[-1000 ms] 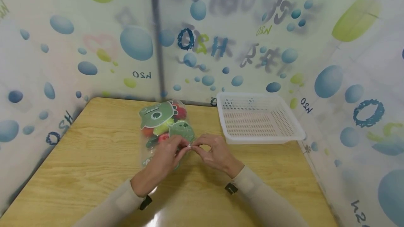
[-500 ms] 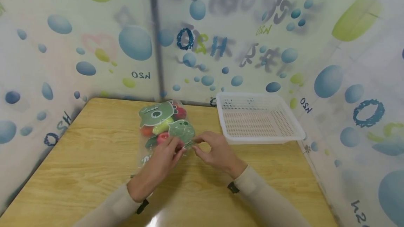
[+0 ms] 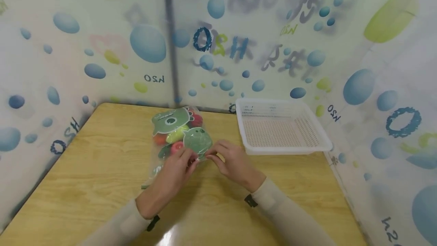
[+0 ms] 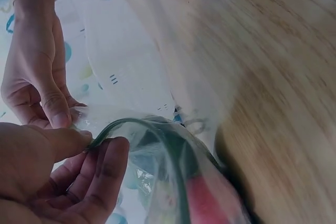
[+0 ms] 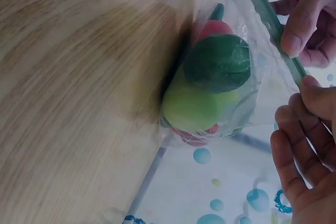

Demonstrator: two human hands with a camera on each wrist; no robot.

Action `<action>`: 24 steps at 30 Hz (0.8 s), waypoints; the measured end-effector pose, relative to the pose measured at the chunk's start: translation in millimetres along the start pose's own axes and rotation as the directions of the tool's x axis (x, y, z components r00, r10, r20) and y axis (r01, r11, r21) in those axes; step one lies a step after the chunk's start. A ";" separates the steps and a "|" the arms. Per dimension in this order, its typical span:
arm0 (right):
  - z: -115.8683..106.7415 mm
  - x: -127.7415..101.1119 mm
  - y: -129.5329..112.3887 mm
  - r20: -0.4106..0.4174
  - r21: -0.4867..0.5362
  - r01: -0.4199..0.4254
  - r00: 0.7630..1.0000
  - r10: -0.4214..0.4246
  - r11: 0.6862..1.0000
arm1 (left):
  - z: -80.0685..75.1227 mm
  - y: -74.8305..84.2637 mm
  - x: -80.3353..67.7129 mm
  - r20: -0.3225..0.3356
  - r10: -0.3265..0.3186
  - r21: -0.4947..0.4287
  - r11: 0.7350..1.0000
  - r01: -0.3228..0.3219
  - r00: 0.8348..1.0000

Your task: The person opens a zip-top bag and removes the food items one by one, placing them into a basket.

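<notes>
On the wooden counter (image 3: 102, 155), just left of the white basket (image 3: 288, 150) and apart from it, I have the clear bag (image 3: 181, 139) lying with its green strip (image 5: 268, 19) toward the near side. Both of my hands are at that strip. My left hand (image 3: 175, 170) pinches it between thumb and forefinger; the left-wrist view shows the strip bending away from that grip in a curve. My right hand (image 3: 235, 164) pinches the strip's end at the corner of the bag, just beside the left, its remaining fingers loosely bent, though the exact contact at the tips is partly hidden.

As for progress, what I can call done is the hold: both hands are on the bag's edge. Every food-shaped piece I can make out sits inside the plastic, among them a dark green one (image 5: 218, 64) and a yellow-green one (image 5: 191, 103). I judge the handling of the strip itself to be unfinished, since neither hand is free of it. Whether its two lips are parted or pressed together along their length, I cannot tell from here.
</notes>
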State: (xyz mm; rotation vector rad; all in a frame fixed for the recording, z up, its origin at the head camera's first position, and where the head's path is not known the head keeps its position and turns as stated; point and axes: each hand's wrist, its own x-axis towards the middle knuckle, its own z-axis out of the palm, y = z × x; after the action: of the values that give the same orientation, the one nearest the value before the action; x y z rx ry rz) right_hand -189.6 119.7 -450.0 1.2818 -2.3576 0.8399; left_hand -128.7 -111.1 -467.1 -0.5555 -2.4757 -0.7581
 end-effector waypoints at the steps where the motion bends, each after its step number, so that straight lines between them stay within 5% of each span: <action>1: -0.6 0.3 1.7 -0.017 0.019 0.002 1.000 -0.002 1.000 | -1.1 -0.3 0.7 0.001 -0.006 -0.001 1.000 0.006 1.000; 9: -4.6 -4.9 14.5 -0.122 0.060 0.003 0.993 0.004 0.998 | -12.0 -3.9 -1.5 0.028 -0.061 0.021 0.998 0.061 0.998; 24: -12.5 -14.1 25.7 -0.158 0.030 -0.073 0.985 0.077 0.997 | -31.6 -19.1 -10.8 0.066 -0.106 0.089 0.991 0.100 0.992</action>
State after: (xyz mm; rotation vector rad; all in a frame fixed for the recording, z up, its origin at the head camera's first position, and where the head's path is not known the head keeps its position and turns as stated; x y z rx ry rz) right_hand -203.4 147.7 -456.6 1.0976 -2.2880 0.9585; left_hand -119.3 -147.3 -457.8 -0.4334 -2.6048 -0.6782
